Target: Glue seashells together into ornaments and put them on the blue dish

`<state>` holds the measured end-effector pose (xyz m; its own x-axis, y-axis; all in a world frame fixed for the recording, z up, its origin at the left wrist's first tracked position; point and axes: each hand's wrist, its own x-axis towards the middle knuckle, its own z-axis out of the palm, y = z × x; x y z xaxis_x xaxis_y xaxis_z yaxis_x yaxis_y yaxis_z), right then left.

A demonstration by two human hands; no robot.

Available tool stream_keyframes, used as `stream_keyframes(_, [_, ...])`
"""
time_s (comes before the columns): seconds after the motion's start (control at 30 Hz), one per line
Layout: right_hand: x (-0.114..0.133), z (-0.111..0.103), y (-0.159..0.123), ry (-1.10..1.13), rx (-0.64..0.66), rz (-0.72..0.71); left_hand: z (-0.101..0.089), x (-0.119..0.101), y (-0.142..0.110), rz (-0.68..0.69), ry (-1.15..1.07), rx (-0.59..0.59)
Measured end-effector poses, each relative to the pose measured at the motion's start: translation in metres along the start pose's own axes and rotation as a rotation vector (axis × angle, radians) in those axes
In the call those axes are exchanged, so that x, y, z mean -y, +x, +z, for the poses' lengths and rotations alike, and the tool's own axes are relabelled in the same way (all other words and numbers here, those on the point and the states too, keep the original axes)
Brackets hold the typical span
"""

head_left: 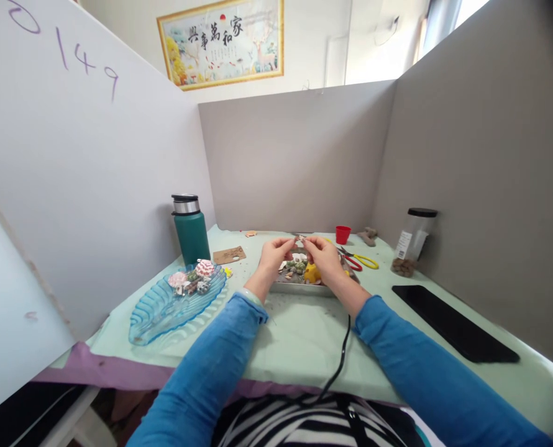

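Above a shallow metal tray [299,289], my left hand [275,253] and my right hand [324,254] meet, fingertips pinched. Between them is a small brownish-white piece [299,238], mostly hidden by the fingers; its kind is too small to tell. Greenish-grey shells or stones [296,268] lie in the tray below. Beside them sits a yellow lump [312,273], partly behind my right hand. To the left, a clear blue ribbed dish [159,313] holds several striped and speckled seashells [205,267] at its far end.
A green flask [191,236] stands at left, near a brown card [230,255]. Behind my right hand are red- and yellow-handled tools [365,261] and a red cup [342,234]. A clear jar [409,245], a black slab [453,323] and a black cable [342,360] are also here. Grey panels surround the table.
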<state>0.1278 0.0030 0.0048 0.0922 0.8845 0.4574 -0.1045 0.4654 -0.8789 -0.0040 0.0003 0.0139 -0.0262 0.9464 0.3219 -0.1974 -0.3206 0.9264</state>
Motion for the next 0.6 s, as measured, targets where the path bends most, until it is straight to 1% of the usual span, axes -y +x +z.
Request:
stream_keyframes(0.13, [0.000,-0.001,0.001,0.045,0.006,0.039,-0.002,0.001,0.000,-0.071,-0.081,0.044])
stream_keyframes(0.27, [-0.001,-0.003,0.003,0.067,0.025,0.061,-0.004,0.006,0.003,-0.105,-0.130,0.073])
stream_keyframes(0.43, [-0.001,-0.003,0.003,0.109,0.050,0.101,-0.004,0.008,0.002,-0.116,-0.158,0.087])
stream_keyframes(0.6, [0.000,-0.002,0.002,0.175,0.112,0.130,-0.004,0.010,0.002,-0.119,-0.175,0.147])
